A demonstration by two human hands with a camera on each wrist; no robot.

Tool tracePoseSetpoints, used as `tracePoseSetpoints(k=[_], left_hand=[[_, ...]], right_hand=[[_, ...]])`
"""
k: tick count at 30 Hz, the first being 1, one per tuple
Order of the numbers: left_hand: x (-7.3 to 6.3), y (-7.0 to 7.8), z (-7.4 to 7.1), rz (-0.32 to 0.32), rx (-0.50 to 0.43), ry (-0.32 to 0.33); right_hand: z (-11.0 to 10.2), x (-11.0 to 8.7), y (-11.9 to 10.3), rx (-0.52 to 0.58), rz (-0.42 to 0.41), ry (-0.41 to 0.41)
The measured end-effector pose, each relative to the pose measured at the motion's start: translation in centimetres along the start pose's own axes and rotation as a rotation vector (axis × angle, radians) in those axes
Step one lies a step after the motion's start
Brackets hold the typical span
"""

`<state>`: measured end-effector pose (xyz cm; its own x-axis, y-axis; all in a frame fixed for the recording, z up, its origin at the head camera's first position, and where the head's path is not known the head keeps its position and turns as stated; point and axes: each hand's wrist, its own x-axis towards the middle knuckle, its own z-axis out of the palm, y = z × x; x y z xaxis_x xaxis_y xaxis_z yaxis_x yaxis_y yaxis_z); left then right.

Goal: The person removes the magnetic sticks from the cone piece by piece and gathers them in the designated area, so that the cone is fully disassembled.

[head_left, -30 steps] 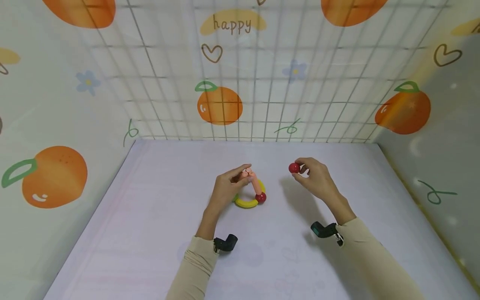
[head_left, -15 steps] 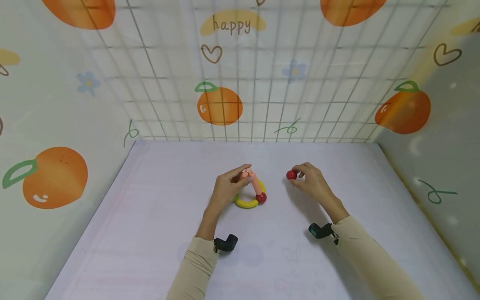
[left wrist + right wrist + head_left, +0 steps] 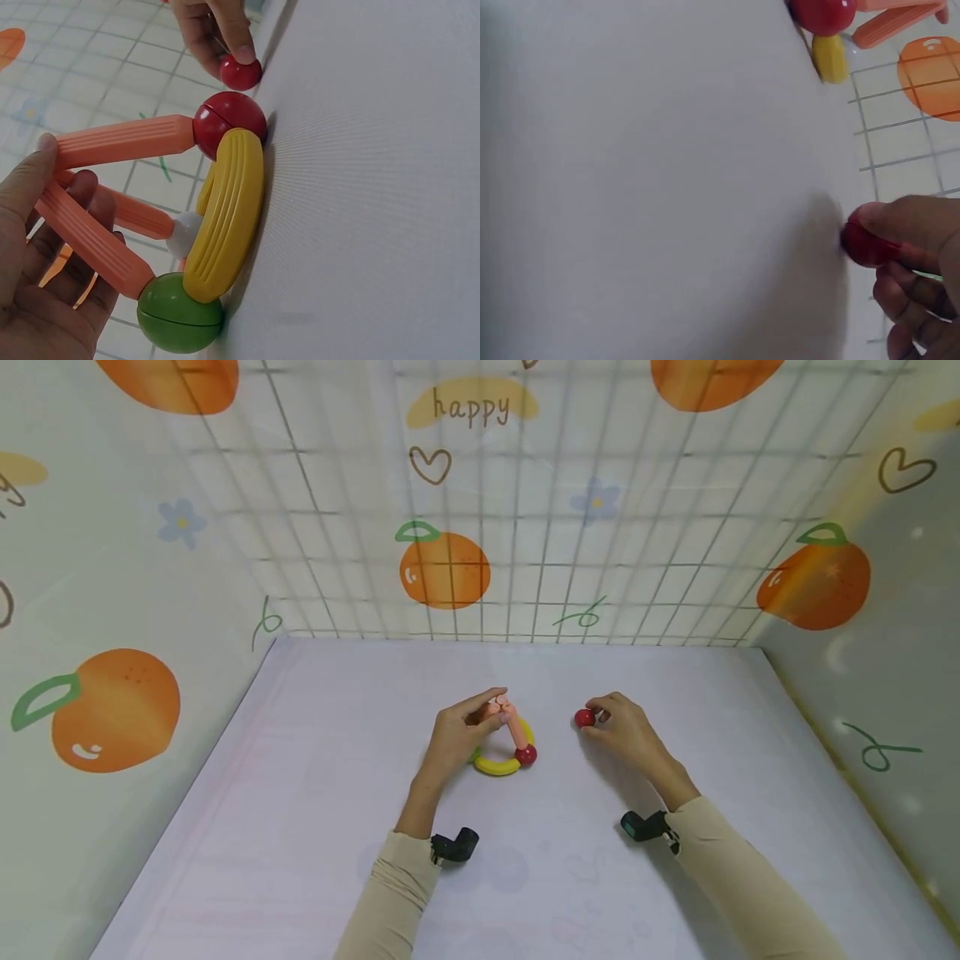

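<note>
My left hand [image 3: 452, 735] pinches the upper ends of several orange ribbed sticks [image 3: 124, 142], which lean together at the top. Below, the sticks meet a red ball [image 3: 231, 120], a green ball [image 3: 178, 315] and a white ball [image 3: 185, 235]. Yellow curved sticks [image 3: 227, 217] link these balls in a ring on the table. To the right of this toy frame, my right hand [image 3: 628, 737] holds a loose red ball [image 3: 866, 238] between thumb and fingers, low at the tabletop. Whether that ball touches the table is hard to tell.
The pale tabletop [image 3: 300, 827] is bounded at the back by a gridded backdrop [image 3: 517, 568] printed with oranges. Patterned side walls stand left and right. A small black camera [image 3: 455, 845] sits at each wrist.
My right hand has come down toward the tabletop with the loose red ball. The left hand keeps its pinch on the orange sticks, and the toy frame stays in place.
</note>
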<state>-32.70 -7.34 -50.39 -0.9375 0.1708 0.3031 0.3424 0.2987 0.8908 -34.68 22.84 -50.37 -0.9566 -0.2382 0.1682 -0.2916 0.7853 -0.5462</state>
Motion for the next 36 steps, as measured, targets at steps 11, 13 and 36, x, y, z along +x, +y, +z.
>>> tracePoseSetpoints(k=[11,13,36], left_hand=[[0.0,1.6,-0.4,-0.009,-0.072,-0.008],[-0.1,2.1,-0.4,-0.017,-0.106,-0.011],[0.2,0.3,0.0,-0.008,-0.102,-0.033]], right_hand=[[-1.7,-0.2,-6.7,0.099,-0.261,0.125],[-1.3,-0.2,-8.2,0.097,-0.306,0.121],[0.9,0.5,-11.5,0.109,-0.328,0.114]])
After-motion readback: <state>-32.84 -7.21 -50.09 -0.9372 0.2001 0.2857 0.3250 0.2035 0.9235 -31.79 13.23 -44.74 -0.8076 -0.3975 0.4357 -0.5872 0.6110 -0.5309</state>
